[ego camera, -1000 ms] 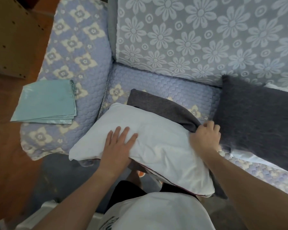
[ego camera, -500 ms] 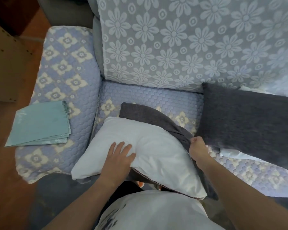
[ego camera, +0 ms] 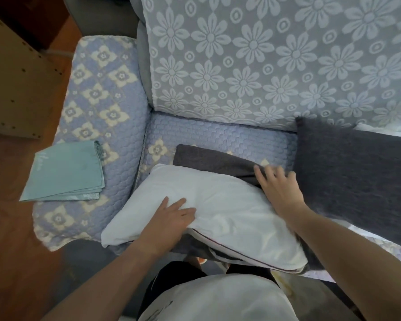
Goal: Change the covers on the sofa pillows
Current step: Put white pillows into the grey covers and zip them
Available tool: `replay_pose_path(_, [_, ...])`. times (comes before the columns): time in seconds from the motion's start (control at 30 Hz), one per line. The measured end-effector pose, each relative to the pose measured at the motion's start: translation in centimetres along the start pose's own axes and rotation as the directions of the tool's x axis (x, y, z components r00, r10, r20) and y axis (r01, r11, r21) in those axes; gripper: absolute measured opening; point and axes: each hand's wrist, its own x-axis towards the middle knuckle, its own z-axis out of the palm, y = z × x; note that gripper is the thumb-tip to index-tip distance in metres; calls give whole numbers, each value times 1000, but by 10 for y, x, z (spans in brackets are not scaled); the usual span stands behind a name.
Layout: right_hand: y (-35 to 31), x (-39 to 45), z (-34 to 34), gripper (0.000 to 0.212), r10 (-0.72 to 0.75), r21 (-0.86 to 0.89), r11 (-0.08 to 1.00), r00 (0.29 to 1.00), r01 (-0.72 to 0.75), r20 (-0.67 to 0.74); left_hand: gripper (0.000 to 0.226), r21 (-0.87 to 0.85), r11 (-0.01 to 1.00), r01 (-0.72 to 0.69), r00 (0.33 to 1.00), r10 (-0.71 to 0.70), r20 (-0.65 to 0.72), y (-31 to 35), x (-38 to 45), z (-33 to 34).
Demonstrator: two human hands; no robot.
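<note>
A white pillow insert [ego camera: 218,205] lies across the front of the sofa seat, partly out of a dark grey cover [ego camera: 213,161] that shows behind and under it. My left hand [ego camera: 171,218] presses on the insert's near side, its fingers bent onto the fabric. My right hand [ego camera: 278,186] lies with spread fingers on the grey cover at the insert's right end. Folded teal covers [ego camera: 65,172] sit in a stack on the sofa arm at the left. A second pillow in a dark grey cover [ego camera: 357,177] leans at the right.
The sofa [ego camera: 218,135] has a blue quilted seat and arm and a floral lace backrest. A wooden cabinet side [ego camera: 16,77] stands at the far left over a wooden floor [ego camera: 5,228]. Another white pillow edge [ego camera: 384,130] shows behind the right grey pillow.
My right hand has let go of the bunched grey cover and opened, its fingers now spread flat farther up on it. The left hand stays on the insert. The view has tilted upward.
</note>
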Motion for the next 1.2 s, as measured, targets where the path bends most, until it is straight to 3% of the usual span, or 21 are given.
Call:
replay_pose_path(0.1, [-13,43,-17,51,-54,42,998,997,56,-62,62,-40,994,-98,993,95,-76,-2,2,-16])
replay_pose_path(0.23, [-29,75,-32,24,-58,104,993,998,56,13,48,-21,971,-236,959,230,-167,11,-1,-33])
replay_pose_path(0.37, [-40,87,-38,26,-3,417,906,985,-71,173,30,28,936,-351,909,348,-231,33,-14,-32])
replay_pose_path(0.47, [-54,66,-58,29,-142,660,751,973,-15,183,40,14,945,-327,896,315,-312,47,-15,-33])
replay_pose_path(0.57, [-63,15,-83,22,-101,821,571,992,-9,81,32,-7,946,-324,896,304,-324,53,-10,-33])
replay_pose_path(0.6, [-62,-4,-87,18,-76,837,547,995,-17,70,35,-26,948,-317,907,294,-302,54,-8,-34])
replay_pose_path(0.73, [-50,-54,-71,10,1,765,632,988,-120,154,44,-178,953,-244,934,182,-306,69,-2,-36])
replay_pose_path(0.77, [-47,-60,-67,10,-3,789,599,985,-137,173,43,-202,956,-210,941,142,-308,72,1,-36])
replay_pose_path(0.8, [-43,-66,-64,20,-27,826,548,984,-133,177,41,-238,955,-175,948,98,-303,76,3,-35])
replay_pose_path(0.87, [-37,-85,-60,60,-207,880,470,962,-63,179,38,-334,942,-29,978,-44,-206,80,10,-30])
replay_pose_path(0.9, [-36,-98,-59,81,-301,880,474,938,-9,171,30,-401,914,67,989,-113,-91,83,10,-27])
replay_pose_path(0.93, [-39,-108,-57,98,-380,860,507,909,50,172,23,-382,917,111,986,-149,-71,84,8,-27])
replay_pose_path(1.0, [-53,-128,-48,112,-368,728,670,916,143,158,33,-408,905,120,984,-163,-73,86,8,-23])
replay_pose_path(1.03, [-62,-130,-45,110,-287,633,761,948,141,134,35,-451,885,114,987,-154,-52,87,8,-22])
replay_pose_path(1.1, [-79,-120,-38,99,-102,556,831,989,23,111,32,-433,894,116,992,-128,3,94,14,-34])
replay_pose_path(1.2, [-84,-92,-40,46,11,603,795,996,-63,89,52,-529,844,81,991,-126,-49,78,9,-51])
